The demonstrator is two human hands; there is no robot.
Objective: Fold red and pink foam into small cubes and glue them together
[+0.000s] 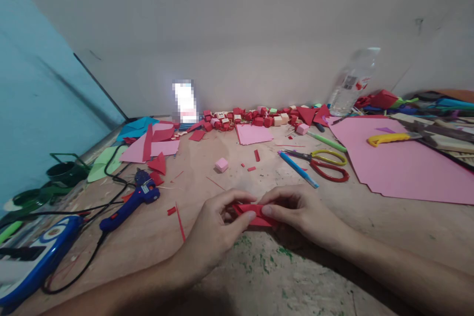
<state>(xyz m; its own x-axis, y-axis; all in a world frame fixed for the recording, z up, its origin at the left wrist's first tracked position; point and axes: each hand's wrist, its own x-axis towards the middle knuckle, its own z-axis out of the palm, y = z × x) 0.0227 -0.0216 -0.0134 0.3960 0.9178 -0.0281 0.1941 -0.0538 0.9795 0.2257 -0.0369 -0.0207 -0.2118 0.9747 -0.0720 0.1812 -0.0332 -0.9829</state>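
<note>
Between my two hands is a piece of folded red paper (259, 221), held a little above the tabletop. My left hand (220, 224) pinches its left end, thumb on the near face. The right end is gripped by my right hand (298, 210), with that thumb pressed on top; the fingers behind are partly hidden. Beyond my hands lies a small pink paper cube (221, 165), with red paper scraps (256, 155) beside it. Scissors with yellow and red handles (329, 165) and a blue pen (298, 170) rest past my right hand.
A blue glue gun (129, 200) with a black cable lies left. Pink sheets (392, 168) and a yellow-handled cutter (388, 138) are at right. Many small red and pink paper cubes (259, 121) line the wall, between a lit phone (185, 102) and a leaning plastic bottle (353, 84).
</note>
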